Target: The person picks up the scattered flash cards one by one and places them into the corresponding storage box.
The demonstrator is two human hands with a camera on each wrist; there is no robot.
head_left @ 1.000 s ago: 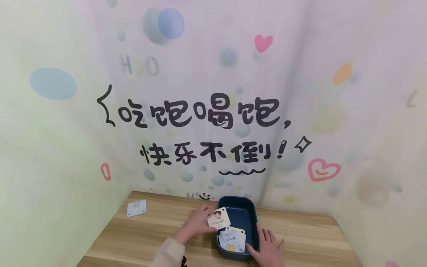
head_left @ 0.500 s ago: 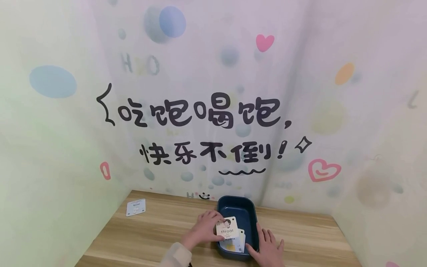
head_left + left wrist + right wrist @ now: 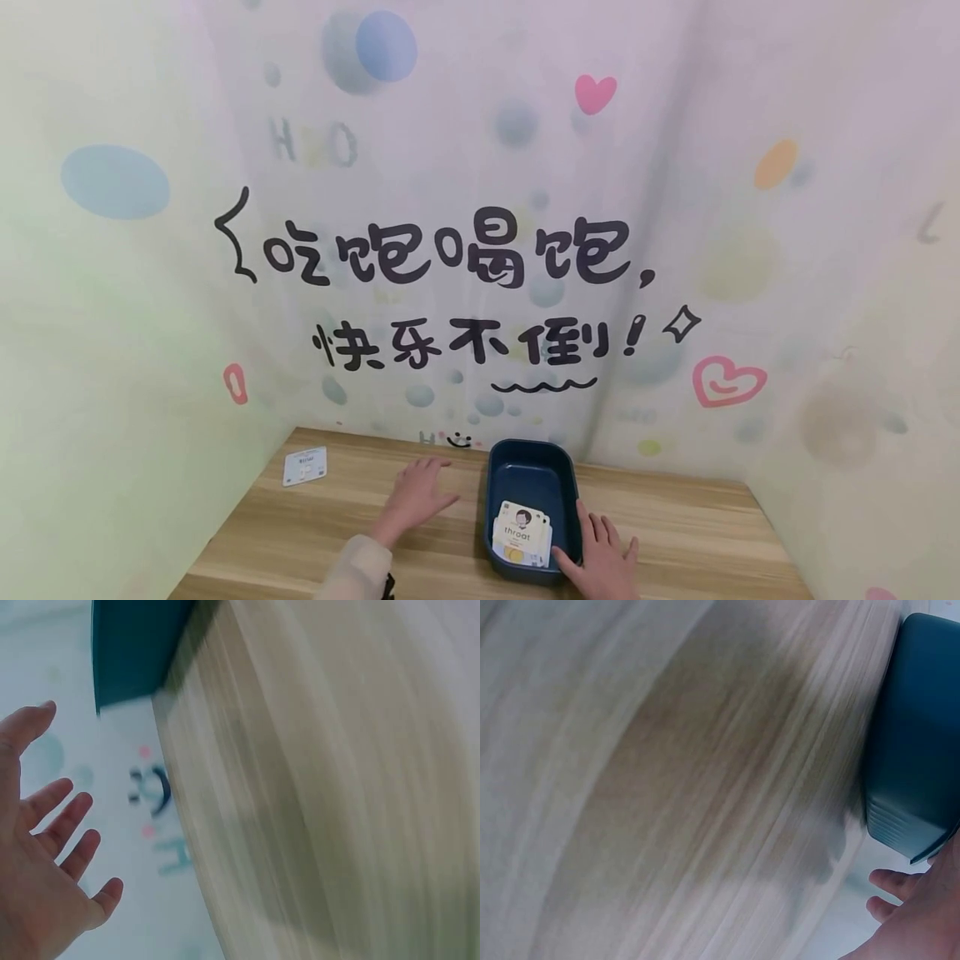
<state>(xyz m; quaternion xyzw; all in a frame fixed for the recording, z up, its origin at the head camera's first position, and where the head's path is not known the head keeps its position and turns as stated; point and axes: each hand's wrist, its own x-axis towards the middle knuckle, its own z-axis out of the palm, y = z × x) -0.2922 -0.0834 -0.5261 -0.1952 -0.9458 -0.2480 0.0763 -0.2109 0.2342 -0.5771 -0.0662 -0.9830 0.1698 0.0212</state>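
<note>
A dark blue rectangular box (image 3: 532, 477) stands on the wooden table. Inside, at its near end, lies a small stack of word cards with rounded corners; the top card (image 3: 517, 531) reads "throat" above a drawn head. Yellow and blue parts of lower cards show beneath it. To the box's left, my left hand (image 3: 418, 493) is held with fingers spread, touching nothing. My right hand (image 3: 603, 554) holds the box's near right wall, thumb over the rim and fingers along the outside. In the right wrist view its fingers (image 3: 892, 883) show beside the box (image 3: 915, 735).
A light blue card (image 3: 305, 467) reading "milk" upside down lies at the table's back left. The table (image 3: 690, 525) meets a printed fabric wall (image 3: 480, 167) with black lettering directly behind the box, and walls rise on both sides.
My left hand has lowered the "throat" card into the box on top of the "biscuit" card, let go and drawn back left. The right hand has stayed at the box.
</note>
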